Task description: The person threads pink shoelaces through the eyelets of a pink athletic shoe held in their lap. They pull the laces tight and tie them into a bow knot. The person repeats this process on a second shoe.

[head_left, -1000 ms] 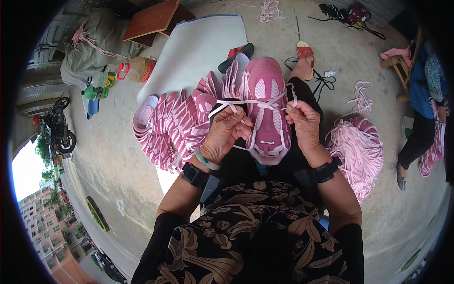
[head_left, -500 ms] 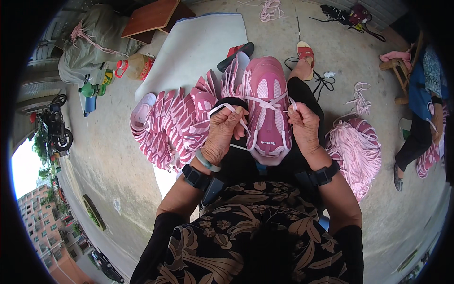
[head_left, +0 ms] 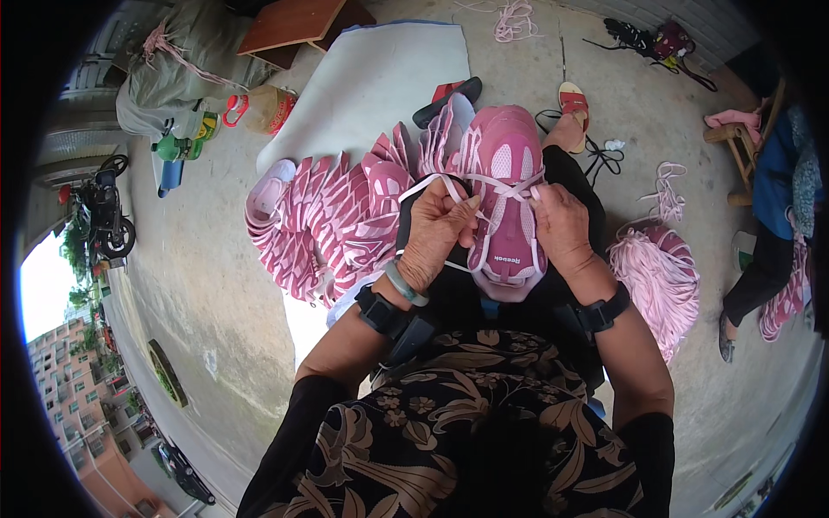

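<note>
Pink shoe (head_left: 505,203) sits on my lap, toe pointing away from me, sole end toward my belly. My left hand (head_left: 436,233) is just left of the shoe, grip closed tight, pinching a pale pink lace (head_left: 429,184) that loops up and over toward the shoe's eyelets. My right hand (head_left: 563,229) rests against the shoe's right side, fingers curled shut on the other lace end near the crossing at mid-tongue.

Risks, as I judge it: the lace could slip from the left pinch since only fingertips hold it; uneven pull could leave one side slack or skip an eyelet; the shoe is only propped on my lap, so a hard tug could roll it off.

The shoe looks new: pink mesh upper, lighter pink trim, white-ish laces crossing once over the tongue, upper rows not yet laced.

Left of the shoe, a fanned pile of pink uppers (head_left: 328,216) lies on the concrete floor (head_left: 216,285). Right of the shoe, a bundle of pink laces (head_left: 656,276). Beyond the shoe, a white mat (head_left: 371,82) and a sandal (head_left: 572,99).
</note>
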Demonstrator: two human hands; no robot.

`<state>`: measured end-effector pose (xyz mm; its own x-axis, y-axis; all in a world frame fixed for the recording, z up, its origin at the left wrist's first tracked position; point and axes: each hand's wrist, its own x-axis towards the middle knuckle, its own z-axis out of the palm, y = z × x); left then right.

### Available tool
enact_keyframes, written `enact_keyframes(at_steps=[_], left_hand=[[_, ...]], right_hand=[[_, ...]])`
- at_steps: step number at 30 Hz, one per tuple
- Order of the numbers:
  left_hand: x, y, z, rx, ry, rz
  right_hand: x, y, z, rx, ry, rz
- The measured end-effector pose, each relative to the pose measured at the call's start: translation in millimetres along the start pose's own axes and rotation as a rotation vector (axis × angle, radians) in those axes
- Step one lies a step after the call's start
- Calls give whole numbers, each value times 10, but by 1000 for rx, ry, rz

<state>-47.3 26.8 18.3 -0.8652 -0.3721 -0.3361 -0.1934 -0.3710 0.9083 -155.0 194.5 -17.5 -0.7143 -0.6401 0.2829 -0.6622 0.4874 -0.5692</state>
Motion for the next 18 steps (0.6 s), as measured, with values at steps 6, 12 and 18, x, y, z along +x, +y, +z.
enact_keyframes(at_steps=[6, 12, 18], left_hand=[[108, -78, 9, 31, 122, 94], [160, -160, 70, 180, 152, 220], [194, -212, 118, 233, 124, 204]], right_hand=[[-218, 4, 11, 289, 81, 212], [-292, -13, -30, 296, 45, 172], [-290, -9, -7, 321, 51, 197]])
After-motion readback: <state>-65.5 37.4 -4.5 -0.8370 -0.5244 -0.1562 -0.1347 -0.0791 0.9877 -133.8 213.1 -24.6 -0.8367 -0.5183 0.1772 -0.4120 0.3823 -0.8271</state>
